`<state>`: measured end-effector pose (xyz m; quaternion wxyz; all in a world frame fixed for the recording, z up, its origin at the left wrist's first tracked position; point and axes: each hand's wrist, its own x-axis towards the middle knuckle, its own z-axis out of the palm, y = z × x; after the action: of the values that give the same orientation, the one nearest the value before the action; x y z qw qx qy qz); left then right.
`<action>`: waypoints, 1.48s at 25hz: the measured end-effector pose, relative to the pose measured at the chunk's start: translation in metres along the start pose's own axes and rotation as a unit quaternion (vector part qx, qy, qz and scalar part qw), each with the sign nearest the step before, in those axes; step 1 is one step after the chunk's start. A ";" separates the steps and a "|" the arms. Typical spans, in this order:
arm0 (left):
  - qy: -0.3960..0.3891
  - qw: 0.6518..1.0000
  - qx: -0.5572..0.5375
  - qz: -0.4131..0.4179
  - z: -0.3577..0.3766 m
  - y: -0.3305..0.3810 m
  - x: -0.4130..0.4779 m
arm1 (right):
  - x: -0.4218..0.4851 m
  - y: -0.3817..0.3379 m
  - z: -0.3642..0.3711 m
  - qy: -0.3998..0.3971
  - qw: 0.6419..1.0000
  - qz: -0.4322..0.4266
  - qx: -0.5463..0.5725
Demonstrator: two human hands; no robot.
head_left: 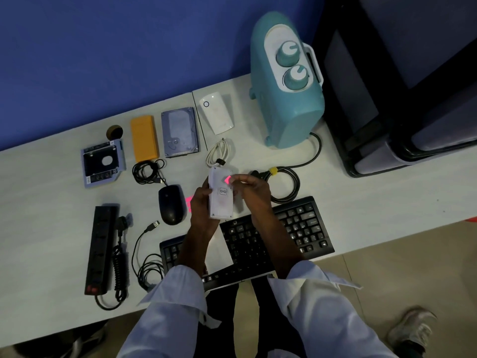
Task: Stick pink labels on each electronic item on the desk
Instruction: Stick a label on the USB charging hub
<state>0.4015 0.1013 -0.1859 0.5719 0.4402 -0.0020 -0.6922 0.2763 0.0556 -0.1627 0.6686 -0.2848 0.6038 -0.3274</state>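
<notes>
My left hand (200, 202) grips a small white device (221, 196) with a logo, held above the desk and the black keyboard (296, 228). My right hand (251, 188) pinches a pink label (227, 180) against the device's upper face. More pink labels (189, 202) lie on the desk beside the black mouse (171, 204), partly hidden by my left hand. A white paper sheet (218, 250) rests on the keyboard under my forearms.
On the white desk (51, 228) lie a black power strip (99, 250), a drive caddy (103, 162), an orange box (144, 138), a hard drive (180, 131), a white adapter (215, 112), coiled cables and a teal heater (286, 99). A dark chair stands at the right.
</notes>
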 end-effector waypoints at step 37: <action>0.181 0.675 0.693 0.174 0.022 -0.030 0.024 | -0.021 0.033 0.009 0.243 0.958 -0.093 -0.122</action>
<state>0.3659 0.0818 -0.2019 0.2017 0.8190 -0.4541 -0.2871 0.2873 0.0920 -0.1745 0.4278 -0.3312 0.7545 -0.3714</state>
